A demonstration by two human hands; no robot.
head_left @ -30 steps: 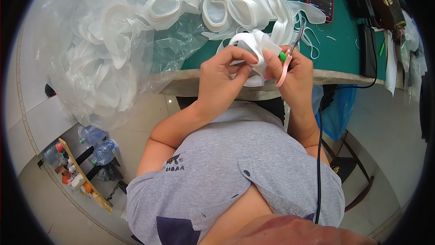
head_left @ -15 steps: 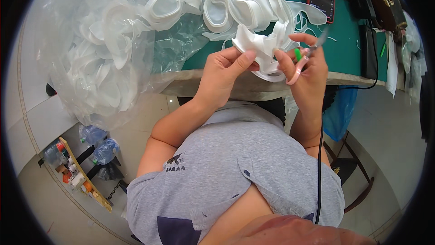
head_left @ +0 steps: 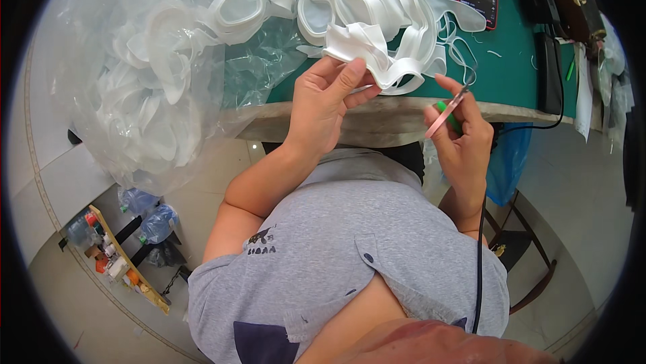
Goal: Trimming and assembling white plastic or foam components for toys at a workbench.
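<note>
Pinched between the thumb and fingers of my left hand (head_left: 330, 98) is a folded white fabric piece (head_left: 360, 48) with curved, layered edges. It hangs over the table's front edge and runs into a pile of similar curved white pieces (head_left: 367, 1). To the right, my right hand (head_left: 464, 135) is closed around small scissors (head_left: 451, 112) with pink handles and a green part. Their blades point up and away, apart from the fabric. Thin white strips (head_left: 457, 48) lie on the table just beyond the blades.
A large clear plastic bag (head_left: 87, 61) full of white pieces stands at the left. On the green table (head_left: 508, 85), a phone (head_left: 476, 1) with a red case lies at the far right, beside a black box-shaped device (head_left: 548, 75) and cables. A blue bag (head_left: 509, 169) hangs below the edge.
My right hand has let go of the white fabric and moved right and slightly nearer with the scissors. My left hand has shifted a little left, fabric still in its fingers.
</note>
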